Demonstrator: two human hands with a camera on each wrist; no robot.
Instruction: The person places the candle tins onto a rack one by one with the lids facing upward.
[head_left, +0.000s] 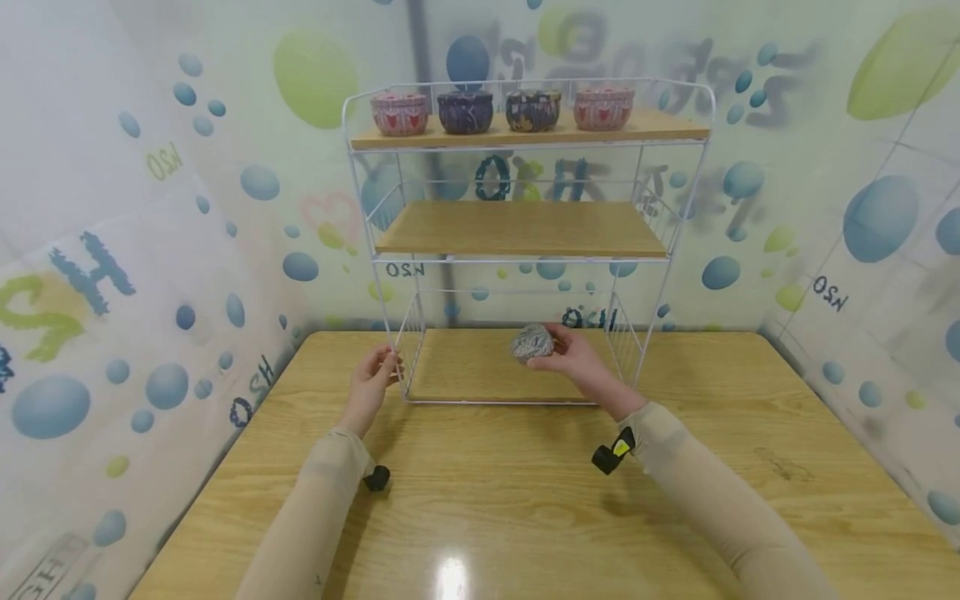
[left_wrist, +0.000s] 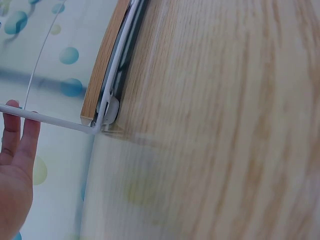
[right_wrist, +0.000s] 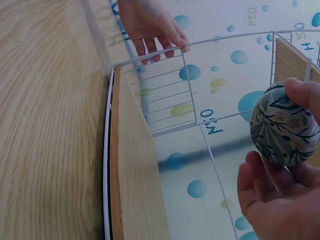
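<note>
Progress: four round patterned tins [head_left: 498,111] already sit in a row on the top shelf [head_left: 675,127] of the white wire rack [head_left: 678,217]; a fifth is in hand and not yet set down. The middle shelf [head_left: 521,229] and bottom shelf [head_left: 465,367] carry nothing so far, so judged roughly midway at most.

Right hand [head_left: 573,354] holds the grey leaf-patterned tin [head_left: 532,342] inside the rack's lowest tier, just above the bottom shelf; fingers [right_wrist: 270,185] and thumb curl round it, the palm under it. Left hand [head_left: 372,379] steadies the rack's front left upright, fingers [right_wrist: 160,37] wrapped over the wire.

Materials: tin looks like printed metal, squat and cylindrical with rounded edges, smooth. Rack is thin white-coated wire with light wood-grain boards. Bench [head_left: 480,500] is glossy pale wood laminate, showing a lamp reflection.
</note>
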